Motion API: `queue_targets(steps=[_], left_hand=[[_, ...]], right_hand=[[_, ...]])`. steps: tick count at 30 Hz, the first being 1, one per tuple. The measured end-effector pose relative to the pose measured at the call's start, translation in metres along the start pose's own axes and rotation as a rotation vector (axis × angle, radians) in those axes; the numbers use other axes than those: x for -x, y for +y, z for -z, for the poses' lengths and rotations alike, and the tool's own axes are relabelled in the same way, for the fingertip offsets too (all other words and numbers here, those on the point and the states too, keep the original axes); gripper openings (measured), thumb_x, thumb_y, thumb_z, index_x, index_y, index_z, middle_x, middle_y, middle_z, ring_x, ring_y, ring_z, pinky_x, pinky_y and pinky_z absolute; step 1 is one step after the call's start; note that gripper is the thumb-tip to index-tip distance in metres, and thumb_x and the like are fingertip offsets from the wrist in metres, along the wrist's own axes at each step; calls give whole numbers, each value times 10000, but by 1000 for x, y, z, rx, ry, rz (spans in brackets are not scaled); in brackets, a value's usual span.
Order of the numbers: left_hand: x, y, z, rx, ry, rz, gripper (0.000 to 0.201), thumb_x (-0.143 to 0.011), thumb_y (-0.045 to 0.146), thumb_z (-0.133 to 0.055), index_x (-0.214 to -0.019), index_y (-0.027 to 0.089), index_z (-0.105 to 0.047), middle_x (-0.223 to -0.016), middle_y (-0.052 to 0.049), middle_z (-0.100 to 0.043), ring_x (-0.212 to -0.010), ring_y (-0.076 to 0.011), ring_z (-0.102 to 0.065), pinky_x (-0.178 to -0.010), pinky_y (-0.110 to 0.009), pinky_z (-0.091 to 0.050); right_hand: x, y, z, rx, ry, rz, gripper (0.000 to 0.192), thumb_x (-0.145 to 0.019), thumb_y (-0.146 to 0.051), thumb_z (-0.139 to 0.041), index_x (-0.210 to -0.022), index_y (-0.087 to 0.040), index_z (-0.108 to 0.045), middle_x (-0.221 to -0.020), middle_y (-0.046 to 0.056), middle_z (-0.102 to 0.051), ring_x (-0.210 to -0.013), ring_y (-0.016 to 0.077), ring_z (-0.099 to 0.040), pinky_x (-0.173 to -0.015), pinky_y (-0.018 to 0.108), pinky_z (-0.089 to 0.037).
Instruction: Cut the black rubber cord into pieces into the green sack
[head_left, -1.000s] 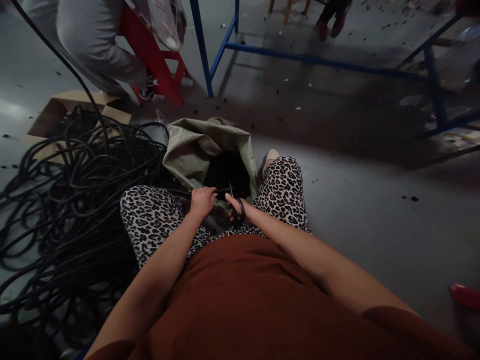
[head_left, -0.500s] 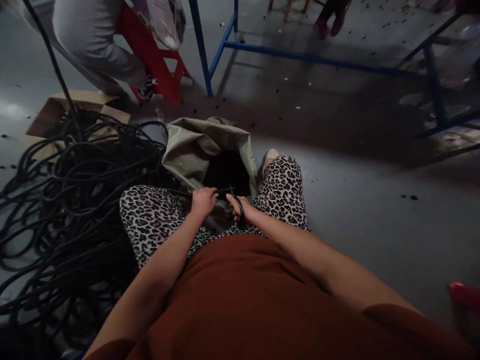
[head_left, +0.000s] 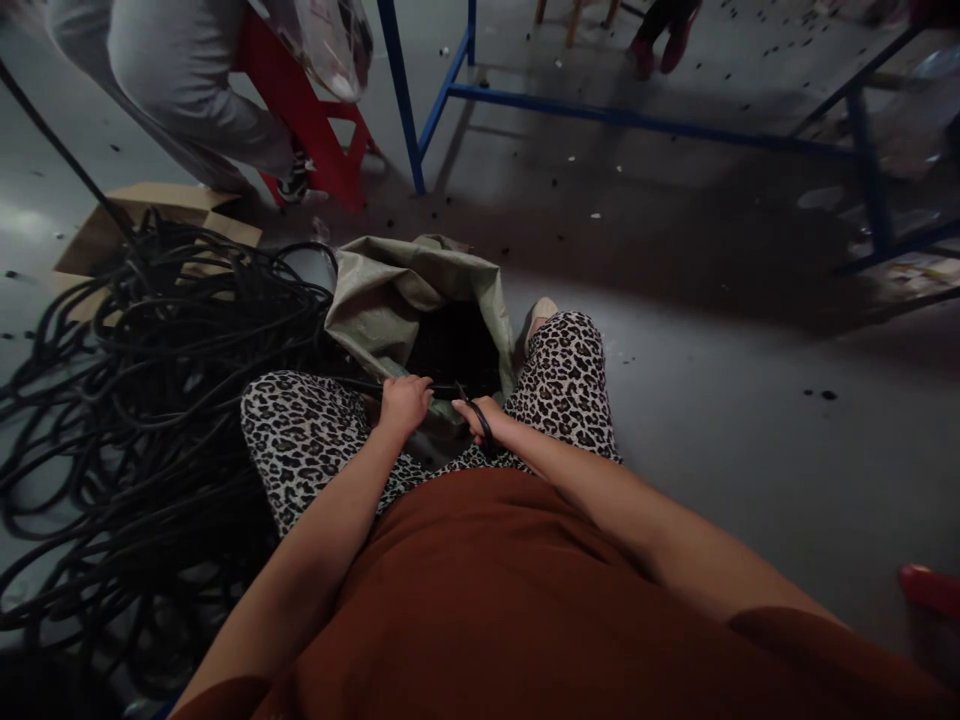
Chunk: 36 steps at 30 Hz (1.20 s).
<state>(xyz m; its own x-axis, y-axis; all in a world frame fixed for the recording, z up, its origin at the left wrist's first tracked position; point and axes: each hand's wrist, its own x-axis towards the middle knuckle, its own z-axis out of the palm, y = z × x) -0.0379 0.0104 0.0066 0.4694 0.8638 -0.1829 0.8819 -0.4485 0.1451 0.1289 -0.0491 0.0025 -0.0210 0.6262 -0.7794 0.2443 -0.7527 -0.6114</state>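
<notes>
My left hand [head_left: 405, 405] is closed around a black rubber cord [head_left: 358, 385] that comes in from the left over my knee. The cord's end stretches past my fingers toward the scissors. In my right hand [head_left: 491, 410] are black-handled scissors [head_left: 484, 428], their blades at the cord, just right of my left hand. Whether the blades are touching the cord, I cannot tell. Both hands are over the near edge of an olive woven sack [head_left: 367, 300], open between my knees, with dark contents too dim to make out.
A big tangle of black cord [head_left: 150, 400] covers the floor at left, running up to an open cardboard box [head_left: 176, 197]. Beyond sits a person in grey trousers [head_left: 172, 80] by a red stool [head_left: 330, 150]. A blue table frame [head_left: 600, 117] spans the back.
More of the black cord now sticks out to the right of my left hand. My scissors have shifted slightly down and right. The raised cord strand at far left has swung left.
</notes>
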Motion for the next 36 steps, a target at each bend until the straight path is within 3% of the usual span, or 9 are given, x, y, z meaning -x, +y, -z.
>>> queue_targets(steps=[11, 17, 25, 36], left_hand=[[-1, -9, 2, -6, 39, 9, 277, -850, 279, -473, -1074, 222, -626, -1020, -72, -662, -975, -239, -557, -877, -389, -310], [-4, -12, 2, 29, 68, 39, 286, -857, 297, -463, -1075, 212, -627, -1024, -75, -664, -985, -239, -564, -875, -385, -317], [-4, -4, 8, 65, 80, 110, 305, -870, 309, -434, -1074, 200, -633, -1022, -86, -672, -977, -238, -585, -855, -384, -334], [-3, 5, 5, 84, 91, 49, 309, -872, 308, -432, -1077, 198, -635, -1035, -87, -672, -982, -233, -592, -867, -391, -335]], right_hand=[[10, -7, 3, -52, -7, -19, 393, -919, -407, -504, -633, -138, -528, -362, -51, -417, -236, 83, -404, -270, 174, -297], [7, -5, 3, -84, 21, 1, 406, -922, -472, -480, -711, -130, -544, -391, -41, -450, -257, 90, -437, -293, 174, -319], [15, -11, -1, -194, -185, -89, 496, -928, -593, -356, -955, -126, -523, -452, -9, -538, -310, 124, -522, -309, 159, -327], [12, -13, -1, -274, -200, -73, 516, -921, -601, -365, -1019, -118, -519, -474, 2, -556, -324, 126, -520, -310, 162, -312]])
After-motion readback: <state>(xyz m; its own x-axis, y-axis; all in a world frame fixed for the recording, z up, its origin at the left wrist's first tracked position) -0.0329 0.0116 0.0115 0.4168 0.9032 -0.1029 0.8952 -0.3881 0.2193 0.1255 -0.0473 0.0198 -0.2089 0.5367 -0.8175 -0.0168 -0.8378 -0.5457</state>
